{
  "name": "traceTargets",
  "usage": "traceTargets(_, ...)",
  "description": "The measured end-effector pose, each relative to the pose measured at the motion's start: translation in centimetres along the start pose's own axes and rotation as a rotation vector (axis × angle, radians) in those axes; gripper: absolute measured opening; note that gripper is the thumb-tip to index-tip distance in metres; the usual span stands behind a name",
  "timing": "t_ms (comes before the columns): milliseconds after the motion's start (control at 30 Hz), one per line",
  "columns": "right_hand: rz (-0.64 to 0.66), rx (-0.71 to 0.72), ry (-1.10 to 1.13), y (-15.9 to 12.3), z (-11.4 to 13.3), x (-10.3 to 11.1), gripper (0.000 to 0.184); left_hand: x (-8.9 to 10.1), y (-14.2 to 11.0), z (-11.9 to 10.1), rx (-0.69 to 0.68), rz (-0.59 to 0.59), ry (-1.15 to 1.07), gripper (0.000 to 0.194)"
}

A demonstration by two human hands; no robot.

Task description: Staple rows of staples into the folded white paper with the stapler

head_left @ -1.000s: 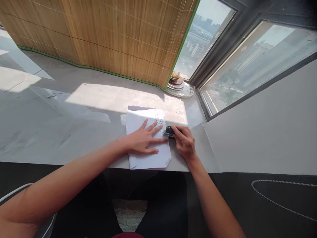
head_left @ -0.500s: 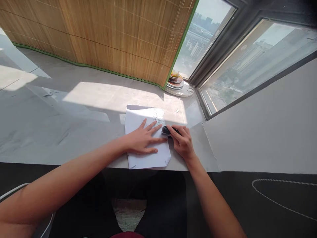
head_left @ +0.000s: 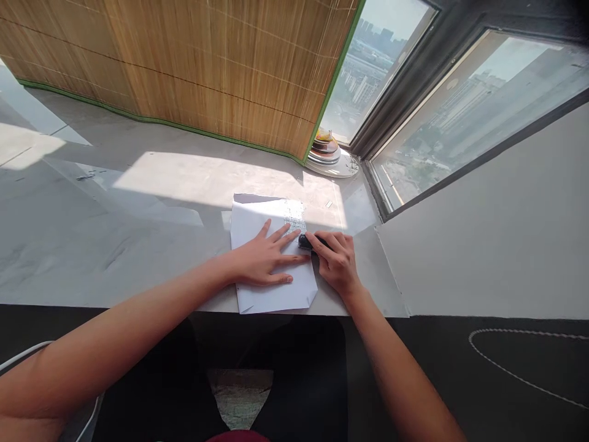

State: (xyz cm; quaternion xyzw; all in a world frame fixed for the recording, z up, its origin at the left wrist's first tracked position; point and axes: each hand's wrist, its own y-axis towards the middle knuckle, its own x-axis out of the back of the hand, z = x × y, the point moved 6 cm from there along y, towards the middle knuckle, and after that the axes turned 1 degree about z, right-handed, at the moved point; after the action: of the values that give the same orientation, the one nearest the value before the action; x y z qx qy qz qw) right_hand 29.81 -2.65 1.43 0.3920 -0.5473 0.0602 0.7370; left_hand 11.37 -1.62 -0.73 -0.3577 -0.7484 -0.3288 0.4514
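A white sheet of paper lies on the grey marbled ledge, with folds at its lower corners. My left hand presses flat on it, fingers spread. My right hand is closed round a black stapler, whose front end sits over the paper's right edge, just beside my left fingertips. The rest of the stapler is hidden under my fingers. Rows of small dark staples cover the upper right part of the paper, above the stapler.
A small strip of staples lies on the ledge beyond the paper. Stacked plates stand in the window corner. A bamboo blind hangs along the back, and a white wall rises on the right.
The stapler and my right hand have shifted very slightly left over the paper. My left hand stays spread in place. The view has tilted a little.
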Motion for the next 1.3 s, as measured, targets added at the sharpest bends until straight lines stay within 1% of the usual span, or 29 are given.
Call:
traceTargets(133, 0.027, -0.002, -0.043, 0.2, 0.5, -0.3, 0.065, -0.2, 0.0, 0.0, -0.002, 0.02, 0.013, 0.058)
traceTargets(233, 0.017, 0.01, -0.051, 0.2, 0.6, -0.3, 0.061, 0.0, -0.1, 0.0, -0.008, 0.013, 0.01, 0.057)
traceTargets(300, -0.022, -0.007, -0.024, 0.1, 0.3, -0.1, 0.056, 0.1, -0.1, 0.0, -0.005, 0.021, 0.016, 0.057)
traceTargets(367, -0.091, -0.072, 0.009, -0.1, -0.5, 0.3, 0.05, 0.2, -0.1, 0.0, 0.006, 0.051, 0.032, 0.058)
traceTargets(433, -0.161, -0.171, 0.023, -0.3, -1.5, 0.7, 0.044, 0.2, -0.1, 0.0, 0.02, 0.091, 0.049, 0.06)
traceTargets(533, -0.208, -0.296, -0.006, -0.5, -2.6, 0.8, 0.039, 0.2, -0.1, 0.1, 0.034, 0.124, 0.063, 0.065)
traceTargets(600, -0.211, -0.331, -0.056, -0.5, -2.9, 0.8, 0.04, 0.2, 0.0, 0.3, 0.037, 0.128, 0.072, 0.069)
traceTargets(767, -0.184, -0.364, -0.168, -0.5, -2.9, 0.7, 0.046, 0.3, 0.0, 0.5, 0.042, 0.111, 0.099, 0.078)
traceTargets(900, -0.188, -0.39, -0.092, -0.2, -3.0, 0.6, 0.043, 0.3, -0.3, 0.7, 0.036, 0.086, 0.119, 0.073)
traceTargets(1000, -0.16, -0.41, 0.002, -0.1, -3.4, 0.2, 0.05, 0.2, -0.4, 0.9, 0.032, 0.075, 0.116, 0.071)
traceTargets(1067, -0.171, -0.439, 0.033, -0.3, -3.8, 0.1, 0.051, 0.2, -0.4, 0.9, 0.033, 0.065, 0.115, 0.071)
traceTargets(1133, -0.242, -0.484, 0.045, -0.7, -4.1, 0.6, 0.05, 0.7, -0.5, 0.6, 0.017, 0.019, 0.116, 0.071)
traceTargets(1167, -0.293, -0.508, 0.05, -0.8, -4.0, 1.0, 0.049, 1.2, -0.7, 0.4, 0.004, -0.031, 0.115, 0.069)
traceTargets(1200, -0.342, -0.529, 0.059, -0.8, -3.6, 1.4, 0.049, 1.9, -0.9, 0.3, -0.006, -0.106, 0.114, 0.064)
traceTargets(1233, -0.378, -0.546, 0.074, -0.7, -3.0, 1.7, 0.049, 2.9, -1.3, 0.3, -0.006, -0.208, 0.112, 0.056)
traceTargets(1300, -0.385, -0.555, 0.115, 0.4, -0.7, 1.6, 0.048, 5.1, -2.5, 0.8, 0.047, -0.481, 0.102, 0.036)
